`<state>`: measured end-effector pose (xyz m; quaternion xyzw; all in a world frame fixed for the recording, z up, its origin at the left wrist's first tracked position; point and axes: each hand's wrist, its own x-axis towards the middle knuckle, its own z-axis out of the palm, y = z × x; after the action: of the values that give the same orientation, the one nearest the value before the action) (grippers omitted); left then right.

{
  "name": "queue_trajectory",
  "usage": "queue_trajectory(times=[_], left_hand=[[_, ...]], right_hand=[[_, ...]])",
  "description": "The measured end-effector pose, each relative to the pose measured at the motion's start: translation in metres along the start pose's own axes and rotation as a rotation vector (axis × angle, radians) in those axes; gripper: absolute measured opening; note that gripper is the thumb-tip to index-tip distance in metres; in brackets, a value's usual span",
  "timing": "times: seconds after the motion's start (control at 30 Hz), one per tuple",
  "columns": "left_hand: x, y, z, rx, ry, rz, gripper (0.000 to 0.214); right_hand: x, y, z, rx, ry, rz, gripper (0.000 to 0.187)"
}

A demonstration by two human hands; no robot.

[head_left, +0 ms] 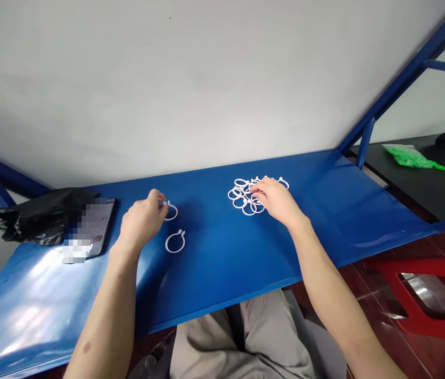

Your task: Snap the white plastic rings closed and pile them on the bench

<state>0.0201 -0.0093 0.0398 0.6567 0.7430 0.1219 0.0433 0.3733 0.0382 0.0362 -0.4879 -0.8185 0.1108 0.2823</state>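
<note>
My left hand (143, 217) is closed, thumb and fingers pinching a white plastic ring (176, 212) by the small clasp at its top. Just in front of that hand, a second white ring (175, 251) with a knobbed clasp lies flat on the blue table (214, 268). To the right, a loose pile of white rings (240, 202) overlaps on the tabletop. My right hand (276, 199) reaches over the pile with its fingertips bent together among the rings. Whether one is between those fingers is hidden.
On the left lie a black plastic bag (37, 213) and a partly blurred dark flat device (102, 226). A white wall (191, 89) closes off the back. Blue frame bars (366, 139) rise at the right, beyond which are a green bag (412, 156) and a red stool (435, 316).
</note>
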Motion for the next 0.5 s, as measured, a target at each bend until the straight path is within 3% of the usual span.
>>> queue_trajectory(times=[0.13,0.27,0.37,0.5], left_hand=[[-0.007,0.034,0.002,-0.309,0.126,0.125,0.022],[-0.02,0.065,0.013,-0.497,0.141,0.243,0.022],[-0.028,0.077,0.021,-0.547,0.177,0.29,0.02],[-0.032,0.083,0.026,-0.587,0.218,0.253,0.024]], right_hand=[[-0.002,-0.022,0.01,0.128,0.084,-0.038,0.017],[-0.009,-0.051,0.031,0.413,-0.007,-0.052,0.028],[-0.015,-0.064,0.046,0.549,-0.04,-0.046,0.023],[-0.018,-0.069,0.057,0.585,0.056,-0.017,0.012]])
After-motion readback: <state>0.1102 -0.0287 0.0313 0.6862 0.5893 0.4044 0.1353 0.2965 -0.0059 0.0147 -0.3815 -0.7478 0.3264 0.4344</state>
